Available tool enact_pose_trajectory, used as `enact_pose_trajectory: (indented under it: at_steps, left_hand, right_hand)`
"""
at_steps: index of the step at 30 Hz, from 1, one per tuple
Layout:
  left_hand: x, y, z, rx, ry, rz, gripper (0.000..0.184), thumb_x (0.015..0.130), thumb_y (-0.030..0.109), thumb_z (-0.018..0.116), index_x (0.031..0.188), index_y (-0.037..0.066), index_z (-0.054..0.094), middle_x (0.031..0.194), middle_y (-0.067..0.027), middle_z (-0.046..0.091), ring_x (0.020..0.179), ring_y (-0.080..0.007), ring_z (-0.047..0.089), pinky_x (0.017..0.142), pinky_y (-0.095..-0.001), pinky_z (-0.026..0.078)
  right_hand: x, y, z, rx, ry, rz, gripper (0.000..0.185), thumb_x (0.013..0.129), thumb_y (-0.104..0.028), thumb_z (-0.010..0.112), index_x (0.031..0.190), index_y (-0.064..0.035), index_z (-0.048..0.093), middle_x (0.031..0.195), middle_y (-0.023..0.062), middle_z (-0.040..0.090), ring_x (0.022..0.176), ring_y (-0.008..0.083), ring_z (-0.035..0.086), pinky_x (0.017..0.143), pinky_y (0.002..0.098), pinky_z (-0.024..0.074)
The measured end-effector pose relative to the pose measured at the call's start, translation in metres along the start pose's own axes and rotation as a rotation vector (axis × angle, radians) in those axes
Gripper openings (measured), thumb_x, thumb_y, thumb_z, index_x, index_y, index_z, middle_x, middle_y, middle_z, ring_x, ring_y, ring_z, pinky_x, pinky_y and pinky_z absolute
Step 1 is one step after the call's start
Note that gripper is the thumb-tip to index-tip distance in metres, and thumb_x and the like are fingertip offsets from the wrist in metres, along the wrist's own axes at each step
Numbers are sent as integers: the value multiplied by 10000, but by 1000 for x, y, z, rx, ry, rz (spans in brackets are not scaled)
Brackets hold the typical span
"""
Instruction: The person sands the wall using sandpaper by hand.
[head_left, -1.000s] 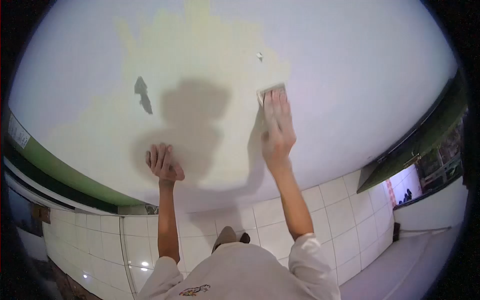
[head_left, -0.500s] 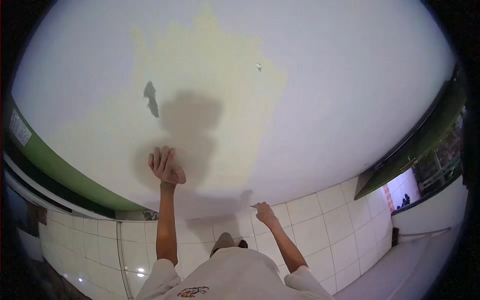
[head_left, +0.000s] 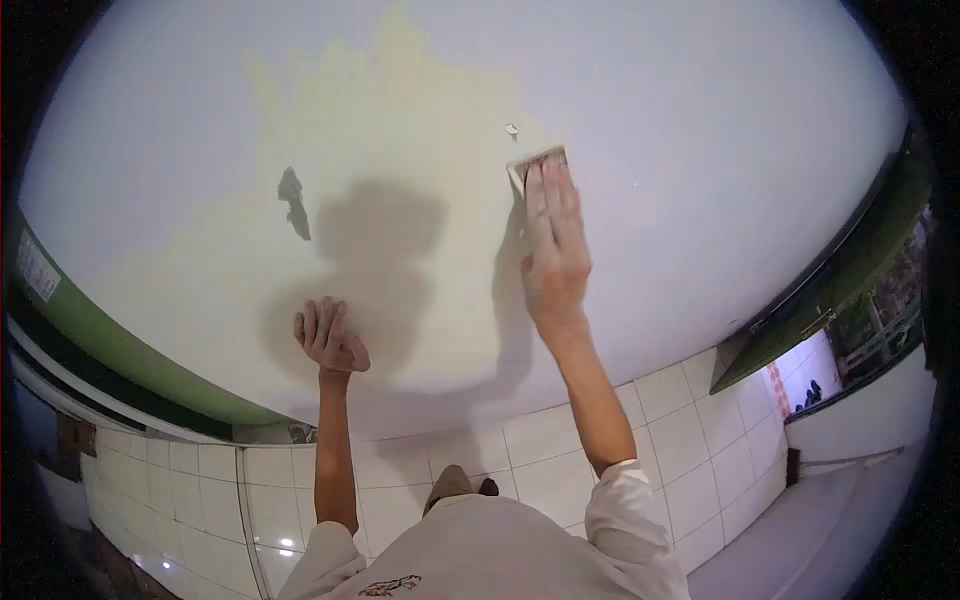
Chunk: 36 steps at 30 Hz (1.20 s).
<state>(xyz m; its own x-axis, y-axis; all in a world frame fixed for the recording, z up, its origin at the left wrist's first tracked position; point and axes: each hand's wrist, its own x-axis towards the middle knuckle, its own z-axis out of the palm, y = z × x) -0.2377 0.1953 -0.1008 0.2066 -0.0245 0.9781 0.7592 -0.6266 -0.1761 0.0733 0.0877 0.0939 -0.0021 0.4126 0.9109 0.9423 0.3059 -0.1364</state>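
My right hand (head_left: 555,245) reaches up to the white wall (head_left: 690,170), its fingers laid flat over a folded piece of sandpaper (head_left: 517,176) that is pressed to the surface. Just above the sandpaper is a small chipped spot (head_left: 512,131). My left hand (head_left: 330,335) is raised lower on the left, in front of or against the wall; whether it touches cannot be told. Its fingers are loosely bent and slightly apart, with nothing visible in them. Behind both hands spreads a yellowish patch (head_left: 440,110) on the wall, with a grey bare spot (head_left: 293,203) at its left.
White floor tiles (head_left: 670,435) run along the foot of the wall. A green band (head_left: 150,350) with a dark opening lies at the left. On the right, a dark green door or shutter (head_left: 770,350) stands by an opening with dark items on the floor beyond.
My right hand has swung up from low near the floor to the wall, bringing the sandpaper against it at the yellowish patch's right edge. My left hand has stayed nearly in place.
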Motion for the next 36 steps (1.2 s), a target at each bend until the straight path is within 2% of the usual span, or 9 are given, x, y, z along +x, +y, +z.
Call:
enact_pose_trajectory:
  at_steps: [4, 10, 12, 14, 17, 20, 24, 29, 36]
  left_hand:
    - [2, 4, -2, 5, -5, -2, 590, 828, 332, 408, 1254, -17, 622, 1326, -209, 591, 1357, -407, 430, 1174, -525, 211]
    - [2, 1, 0, -20, 45, -9, 578, 849, 337, 394, 1257, -3, 623, 1341, -197, 583, 1361, -384, 433, 1174, -520, 215]
    - [-1, 2, -4, -14, 4, -27, 573, 862, 343, 382, 1262, 8, 620, 1347, -180, 584, 1366, -370, 431, 1172, -520, 218]
    - [0, 3, -10, -11, 1, -21, 571, 861, 343, 379, 1258, 13, 623, 1344, -173, 587, 1367, -368, 430, 1171, -518, 222]
    - [5, 1, -12, -3, 14, -30, 557, 833, 329, 403, 1235, 28, 643, 1311, -156, 614, 1340, -364, 456, 1155, -504, 244]
    - [10, 10, -8, -15, 0, -50, 540, 816, 319, 436, 1221, 36, 654, 1275, -150, 637, 1314, -361, 481, 1142, -493, 260]
    - [8, 7, -8, -22, 4, -33, 527, 819, 293, 430, 1216, 30, 656, 1305, -144, 621, 1335, -353, 465, 1153, -493, 255]
    - [3, 3, -6, 4, 12, -43, 532, 816, 285, 404, 1201, 31, 668, 1311, -131, 621, 1342, -340, 463, 1161, -476, 254]
    - [5, 6, -2, -37, 43, -62, 543, 807, 317, 406, 1169, 24, 686, 1276, -150, 640, 1325, -368, 479, 1154, -491, 252]
  right_hand:
    - [-55, 13, 29, -81, 68, -26, 504, 851, 110, 500, 1353, 62, 502, 1406, 215, 504, 1327, 383, 461, 1100, 487, 406]
    - [-208, 15, 50, 65, -283, 158, 576, 842, 111, 477, 1412, 65, 415, 1443, 256, 437, 1332, 418, 432, 1109, 500, 378]
    - [-279, 10, 42, 92, -582, 345, 642, 818, 82, 525, 1443, 20, 391, 1470, 248, 404, 1337, 417, 420, 1108, 489, 379]
    - [-392, 45, 62, -75, -1564, 477, 579, 781, -42, 631, 1350, -43, 522, 1375, 181, 526, 1236, 382, 509, 1028, 474, 442]
    - [-402, 56, 45, 181, -1502, 386, 477, 778, -34, 604, 1255, -42, 600, 1235, 206, 613, 1130, 412, 561, 999, 486, 449]
    - [-280, 44, 4, 229, -946, 504, 701, 662, 140, 510, 1310, -114, 594, 1028, 239, 663, 888, 399, 630, 841, 409, 515]
    - [-75, -18, -62, 306, -170, 356, 828, 629, 270, 371, 1368, -61, 542, 1372, 148, 556, 1298, 334, 500, 956, 344, 484]
    - [-12, 0, -23, 71, -2, 60, 765, 682, 241, 461, 1392, -41, 510, 1443, 153, 491, 1326, 350, 474, 1012, 437, 493]
    - [-121, 19, 45, -17, -13, 64, 630, 742, 191, 504, 1358, 60, 497, 1421, 215, 487, 1311, 390, 475, 1083, 470, 438]
